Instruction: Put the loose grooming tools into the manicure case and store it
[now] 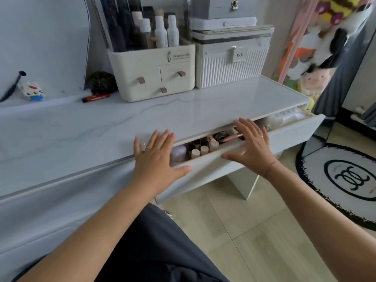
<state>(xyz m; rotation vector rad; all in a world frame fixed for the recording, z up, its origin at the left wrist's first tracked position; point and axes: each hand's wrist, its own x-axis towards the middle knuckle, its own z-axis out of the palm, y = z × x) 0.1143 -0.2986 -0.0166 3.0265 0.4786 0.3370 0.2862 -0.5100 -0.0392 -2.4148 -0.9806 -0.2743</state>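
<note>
**Drawer nearly shut, case out of sight**

The white marble worktop point(81, 129) stretches beyond your hands. Your left hand point(156, 157) lies flat, fingers straight, gripping nothing, at the left end of the drawer point(295, 133). Small bottles point(200, 149) show in the gap between your hands. Your right hand point(252, 145) rests equally flat on the drawer's top edge. No manicure case or loose tools show. The case is probably stowed inside, under your fingers, so only closing remains.

Bright, even daylight, slightly soft.
Sheen on the tabletop point(122, 119) behind the drawer point(295, 135); lines far from the drawer bend outward.
</note>
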